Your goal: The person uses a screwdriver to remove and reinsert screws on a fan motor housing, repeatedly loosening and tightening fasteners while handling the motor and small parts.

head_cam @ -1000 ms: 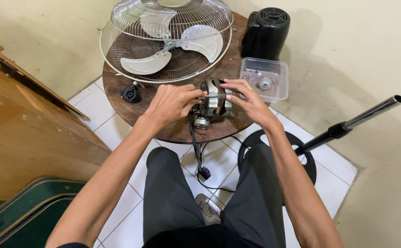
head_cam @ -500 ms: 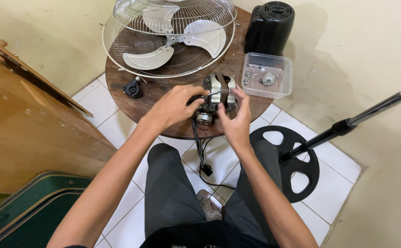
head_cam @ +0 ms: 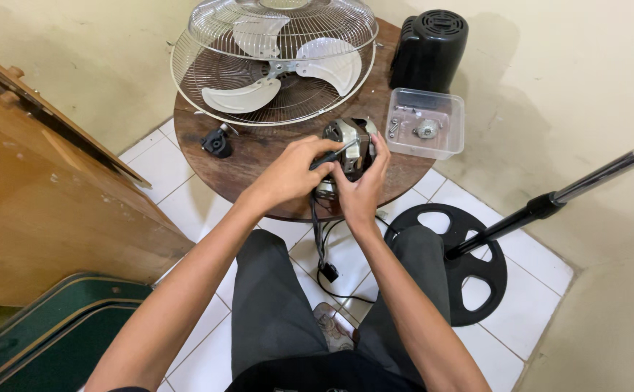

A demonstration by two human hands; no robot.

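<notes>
Bare metal and dark windings mark the fan motor (head_cam: 349, 149), which is set at the near edge of the round wooden table (head_cam: 259, 156), straight ahead of the person and just far of the knees. The motor is clasped from the right and near side by the right hand (head_cam: 357, 190), the fingers being wrapped closed around its body with the thumb up along its side. A slim dark tool (head_cam: 329, 157), seemingly a screwdriver, is pinched in the closed left hand (head_cam: 288, 174); its tip is directed rightward and slightly far, into the motor's left face. The tool's long axis is therefore laid nearly across the scene, from left to right, and the motor is met at its end. Neither hand is clearly the nearer: both are in contact with the work, the left through the tool, the right directly. The motor's own shaft direction cannot be told, being hidden by the fingers.

A black cable (head_cam: 322, 243) is hung from the motor down between the legs. Farther back, the wire fan guard (head_cam: 273, 58) with its blades is laid on the table; to the right stand a clear plastic tray (head_cam: 444, 141) of small parts and a black motor cover (head_cam: 428, 47). A small black knob (head_cam: 217, 141) is seen to the left.
</notes>
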